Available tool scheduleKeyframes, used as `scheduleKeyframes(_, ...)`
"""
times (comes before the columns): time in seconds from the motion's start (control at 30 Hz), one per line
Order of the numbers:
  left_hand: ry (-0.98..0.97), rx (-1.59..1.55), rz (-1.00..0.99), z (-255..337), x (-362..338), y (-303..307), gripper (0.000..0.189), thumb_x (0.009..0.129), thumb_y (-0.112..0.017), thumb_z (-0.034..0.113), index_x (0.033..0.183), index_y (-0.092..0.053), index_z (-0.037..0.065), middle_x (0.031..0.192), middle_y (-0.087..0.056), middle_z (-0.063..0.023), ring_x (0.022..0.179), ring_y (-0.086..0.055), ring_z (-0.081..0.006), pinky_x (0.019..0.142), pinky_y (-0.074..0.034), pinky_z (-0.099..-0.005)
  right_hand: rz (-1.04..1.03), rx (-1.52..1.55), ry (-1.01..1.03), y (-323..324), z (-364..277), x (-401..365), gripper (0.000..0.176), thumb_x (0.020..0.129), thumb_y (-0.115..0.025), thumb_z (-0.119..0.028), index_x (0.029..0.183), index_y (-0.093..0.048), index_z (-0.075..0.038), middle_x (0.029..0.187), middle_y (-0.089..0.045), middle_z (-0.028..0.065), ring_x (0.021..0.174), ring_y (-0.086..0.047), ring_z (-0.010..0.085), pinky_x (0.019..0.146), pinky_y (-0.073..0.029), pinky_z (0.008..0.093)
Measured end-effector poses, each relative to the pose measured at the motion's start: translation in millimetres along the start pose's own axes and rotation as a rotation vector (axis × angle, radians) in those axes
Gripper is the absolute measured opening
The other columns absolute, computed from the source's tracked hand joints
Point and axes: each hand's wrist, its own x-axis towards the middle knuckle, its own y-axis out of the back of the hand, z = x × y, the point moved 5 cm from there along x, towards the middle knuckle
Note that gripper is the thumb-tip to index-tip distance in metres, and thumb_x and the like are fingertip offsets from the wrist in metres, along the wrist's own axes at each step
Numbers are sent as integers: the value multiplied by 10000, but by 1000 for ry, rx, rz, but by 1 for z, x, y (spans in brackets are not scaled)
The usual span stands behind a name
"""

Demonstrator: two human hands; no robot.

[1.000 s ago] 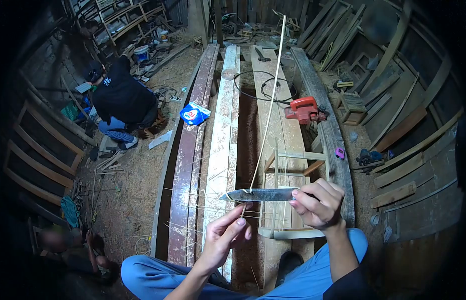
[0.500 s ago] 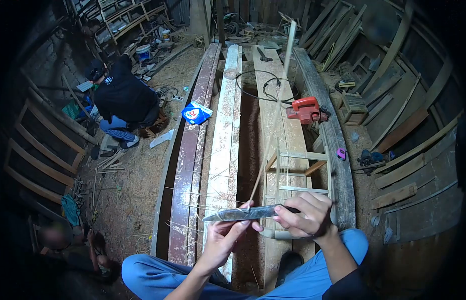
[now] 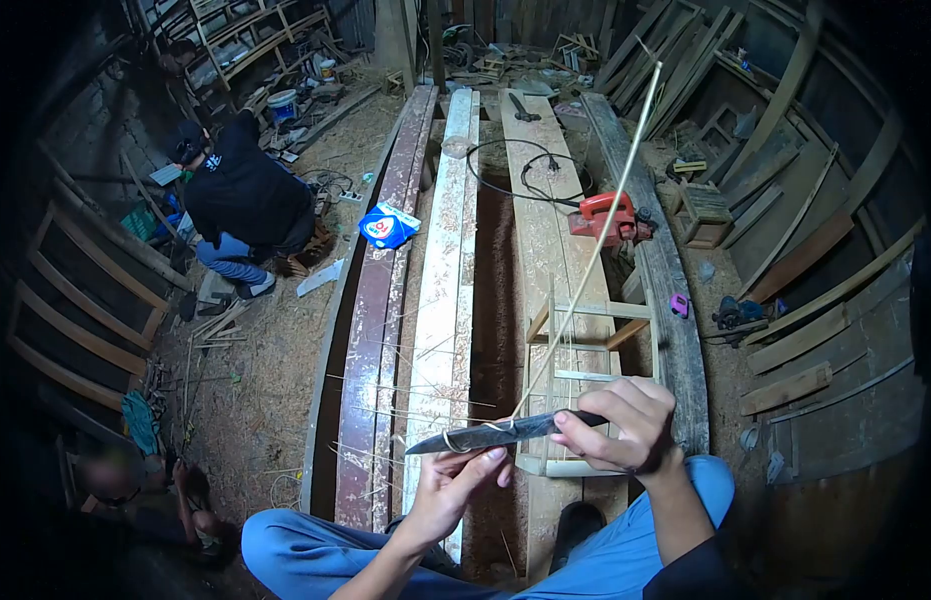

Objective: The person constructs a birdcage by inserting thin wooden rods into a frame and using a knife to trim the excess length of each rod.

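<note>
A knife with a long dark blade lies across the front of me. My right hand is closed around its handle, and the blade points left. Beneath the blade, my left hand pinches the lower end of a long thin wooden strip, thumb close to the blade. The strip slants up and to the right, away from me. A pale shaving curls over the blade near its tip. The strip's lowest end is hidden by the blade and fingers.
Long planks run ahead, with a small wooden frame, a red power tool, a blue packet and a pink tape measure on them. One person crouches at left; another sits lower left.
The strip has swung from nearly upright to a rightward slant. The knife has tilted slightly, its tip a little lower, and a curled shaving now shows on the blade.
</note>
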Motion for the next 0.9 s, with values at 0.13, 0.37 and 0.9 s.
scheduleKeyframes(0.13,64,-3,40,1,0,10,210,977,-590,170,1043,-652,-21,673,-539,-26,553,-414,-40,482,-265,-205,42,-58,-12,11,16,-4,364,781,-793,-289,1101,-630,-229,732,-563,-41,571,-527,133,462,-367,261)
scheduleKeyframes(0.37,50,-2,36,-2,4,16,387,987,-579,180,1308,-566,-36,692,-543,-39,597,-476,-72,505,-314,-206,68,-40,-65,19,27,-6,228,840,-743,-219,1030,-647,-137,722,-609,38,529,-539,203,457,-394,317)
scheduleKeyframes(0.9,-89,21,-17,1,6,18,342,1011,-537,93,1334,-569,-17,960,-711,-95,608,-498,-38,533,-410,-189,41,33,-63,-3,5,-4,348,780,-794,-236,1093,-643,-202,733,-590,-18,563,-545,148,455,-387,274)
